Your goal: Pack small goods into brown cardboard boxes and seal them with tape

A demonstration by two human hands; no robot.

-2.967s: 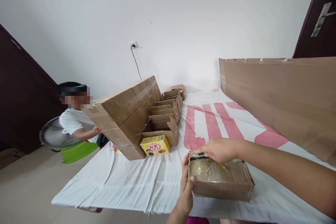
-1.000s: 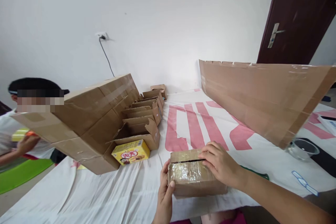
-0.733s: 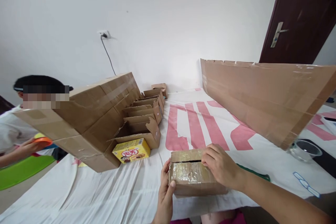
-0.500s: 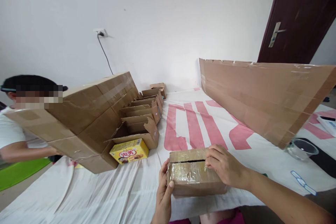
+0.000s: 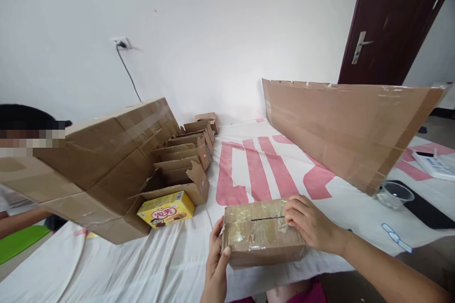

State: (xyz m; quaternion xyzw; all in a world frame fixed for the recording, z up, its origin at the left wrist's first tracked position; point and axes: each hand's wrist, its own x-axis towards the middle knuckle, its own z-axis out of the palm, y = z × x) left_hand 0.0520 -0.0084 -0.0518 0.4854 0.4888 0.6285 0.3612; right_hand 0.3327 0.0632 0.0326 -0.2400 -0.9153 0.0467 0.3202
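A brown cardboard box [image 5: 263, 234], closed and patched with shiny clear tape, sits at the table's near edge. A dark slit runs along its top. My left hand [image 5: 216, 260] grips its left end, thumb on the near side and fingers behind the corner. The fingers of my right hand [image 5: 309, 222] are curled and pressed on the top at the right end of the slit, by some wrinkled tape. Whether they pinch the tape or a flap edge is hidden. A yellow printed carton [image 5: 166, 209] lies to the left, apart from both hands.
Several open cardboard boxes [image 5: 174, 177] stand in a row against a tall cardboard partition [image 5: 117, 151] on the left. Another cardboard panel [image 5: 341, 128] rises on the right, with a clear plastic bowl [image 5: 394, 194] beside it. A person in a dark cap [image 5: 24, 116] is behind the partition.
The view has swung slightly to the right. The slit in the box top looks narrower, and my right hand has stayed at its right end. My left hand keeps its grip.
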